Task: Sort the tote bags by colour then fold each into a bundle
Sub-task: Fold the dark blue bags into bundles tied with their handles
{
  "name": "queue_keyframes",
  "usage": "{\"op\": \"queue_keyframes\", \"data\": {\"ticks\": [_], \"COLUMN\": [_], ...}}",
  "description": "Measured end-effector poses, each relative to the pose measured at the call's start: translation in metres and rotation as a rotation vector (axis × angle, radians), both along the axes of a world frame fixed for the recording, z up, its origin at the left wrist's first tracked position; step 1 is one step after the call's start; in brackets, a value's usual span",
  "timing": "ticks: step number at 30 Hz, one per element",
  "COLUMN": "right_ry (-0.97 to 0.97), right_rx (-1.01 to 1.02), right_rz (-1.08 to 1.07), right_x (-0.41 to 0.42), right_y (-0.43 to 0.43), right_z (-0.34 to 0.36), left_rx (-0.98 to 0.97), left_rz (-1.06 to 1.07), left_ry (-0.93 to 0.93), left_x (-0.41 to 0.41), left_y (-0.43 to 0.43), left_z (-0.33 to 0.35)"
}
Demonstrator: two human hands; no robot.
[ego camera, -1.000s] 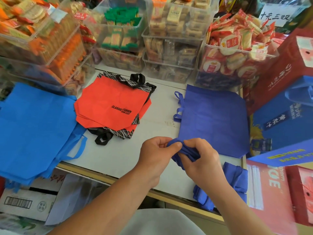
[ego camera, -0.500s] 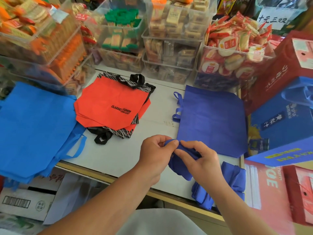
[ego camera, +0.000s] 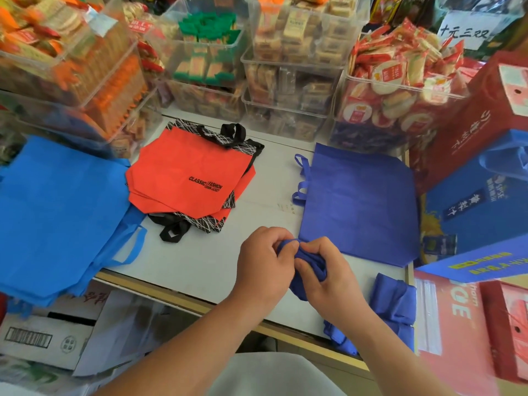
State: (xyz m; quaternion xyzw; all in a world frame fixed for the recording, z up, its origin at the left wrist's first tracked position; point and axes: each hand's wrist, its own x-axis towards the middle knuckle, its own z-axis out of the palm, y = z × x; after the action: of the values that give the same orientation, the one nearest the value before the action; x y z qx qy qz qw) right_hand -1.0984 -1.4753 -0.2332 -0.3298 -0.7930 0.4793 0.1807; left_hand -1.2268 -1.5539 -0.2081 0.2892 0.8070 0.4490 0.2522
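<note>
- Clear plastic bins (ego camera: 288, 81) of wrapped snacks are crowding the far edge of a white table (ego camera: 200, 267), standing just behind the bags laid out on it.
- A stack of red tote bags (ego camera: 183, 172) with black patterned trim and black handles is lying flat at middle-left. Beside it, a pile of light blue tote bags (ego camera: 57, 210) is spilling over the table's left edge.
- A dark blue tote bag (ego camera: 360, 201) is lying flat on the right, handles pointing left, with red and blue gift cartons (ego camera: 480, 218) leaning in just past its right side.
- A person's left hand (ego camera: 263, 270) and right hand (ego camera: 331, 281) are meeting over the near part of the table, both gripping a bunched dark blue bundle (ego camera: 311, 267). The left fingers are pinching its upper end and the right fingers are curling over its bulk.
- The bundle is sitting between the two palms, just beside the near left corner of the flat dark blue bag.
- A second folded bundle (ego camera: 394, 307), also dark blue, is resting at the table's near right edge, with the right forearm crossing in front of part of it.
- Fingers are hiding most of the held bundle, and the frame is cutting off the light blue pile at the left.
</note>
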Motion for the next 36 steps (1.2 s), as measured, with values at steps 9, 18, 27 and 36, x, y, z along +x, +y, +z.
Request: {"op": "queue_keyframes", "data": {"ticks": [9, 18, 27, 36], "right_ry": [-0.056, -0.017, 0.062, 0.051], "right_rx": [-0.016, -0.194, -0.361, -0.420], "right_rz": [0.103, 0.040, -0.140, -0.386], "right_x": [-0.002, -0.005, -0.014, -0.022], "right_y": [0.002, 0.012, 0.013, 0.007], "right_z": [0.006, 0.028, 0.034, 0.030], "left_rx": [0.054, 0.187, 0.158, 0.183], "left_rz": [-0.080, -0.231, -0.121, -0.022], "left_ry": [-0.105, -0.117, -0.381, -0.434], "left_x": [-0.003, -0.017, -0.013, -0.012], "left_y": [-0.002, -0.003, -0.008, -0.006], "left_z": [-0.002, 0.005, -0.006, -0.001]}}
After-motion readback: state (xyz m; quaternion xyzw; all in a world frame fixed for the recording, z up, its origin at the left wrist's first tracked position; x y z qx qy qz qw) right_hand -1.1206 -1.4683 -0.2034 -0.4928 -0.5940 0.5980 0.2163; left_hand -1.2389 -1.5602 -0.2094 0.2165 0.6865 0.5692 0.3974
